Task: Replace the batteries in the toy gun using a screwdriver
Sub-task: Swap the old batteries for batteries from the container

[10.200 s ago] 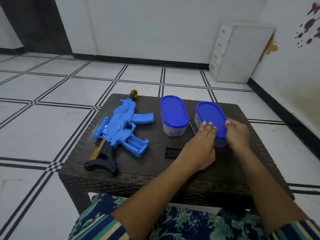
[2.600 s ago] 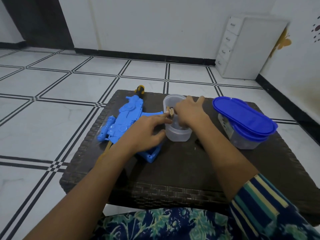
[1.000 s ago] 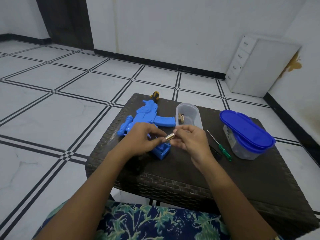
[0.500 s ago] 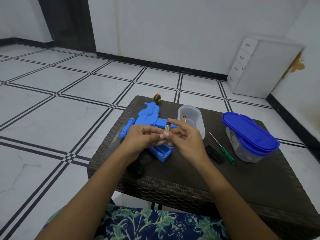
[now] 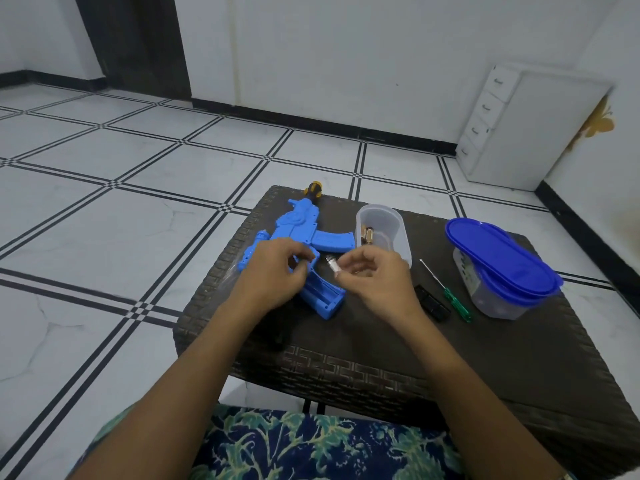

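The blue toy gun [image 5: 300, 230] lies on the dark wicker table [image 5: 485, 358], its battery compartment [image 5: 323, 295] open and facing up. My left hand [image 5: 273, 277] lies over the gun's middle, fingers curled on its body just above the compartment. My right hand [image 5: 375, 282] pinches a small battery [image 5: 332, 265] between thumb and fingertips, right beside the compartment. An open clear tub [image 5: 394, 233] behind my right hand holds a few batteries. The green-handled screwdriver [image 5: 456, 302] and the black compartment cover [image 5: 431, 303] lie to the right of my right hand.
A clear container [image 5: 495, 303] with blue lids [image 5: 502, 265] stacked on top stands at the table's right. A yellow-and-black tool handle [image 5: 313, 188] pokes out behind the gun at the far edge. A white drawer unit [image 5: 530, 129] stands in the corner.
Half a second ago both hands held the battery together above the gun. Now only my right hand holds it, lower and nearer the compartment, and my left hand has dropped onto the gun.
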Tool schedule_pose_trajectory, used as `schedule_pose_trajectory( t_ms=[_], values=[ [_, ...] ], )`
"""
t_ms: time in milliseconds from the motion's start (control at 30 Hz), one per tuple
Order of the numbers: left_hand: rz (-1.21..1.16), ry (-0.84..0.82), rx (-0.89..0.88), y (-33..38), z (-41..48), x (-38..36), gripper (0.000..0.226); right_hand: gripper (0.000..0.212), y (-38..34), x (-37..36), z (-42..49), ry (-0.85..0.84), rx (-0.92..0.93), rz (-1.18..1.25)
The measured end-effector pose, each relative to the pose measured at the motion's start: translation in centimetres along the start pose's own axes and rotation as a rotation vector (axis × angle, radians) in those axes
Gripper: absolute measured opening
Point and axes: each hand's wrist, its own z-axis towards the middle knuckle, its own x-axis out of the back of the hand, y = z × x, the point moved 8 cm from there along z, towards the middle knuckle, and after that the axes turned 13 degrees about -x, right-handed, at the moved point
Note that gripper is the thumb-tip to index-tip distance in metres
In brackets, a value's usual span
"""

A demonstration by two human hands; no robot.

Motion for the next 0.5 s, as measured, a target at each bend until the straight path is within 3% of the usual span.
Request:
schedule_pose_trajectory(
  t_ms=[200, 400, 500],
  values=[
    [0.151, -0.195, -0.026, -1.2, 0.0, -1.8, 0.029, 0.014, -1.0, -1.7, -0.8, 0.001, 0.202, -0.527],
    [0.125, -0.197, 0.001, -1.7, 0.1, -1.7, 0.029, 0.012, -2.2, -1.2, -1.3, -0.042, 0.221, -0.424],
    [0.126, -0.205, 0.004, -1.7, 0.2, -1.8, 0.029, 0.012, -1.4, -2.1, -1.1, -0.085, 0.188, -0.552]
  ],
)
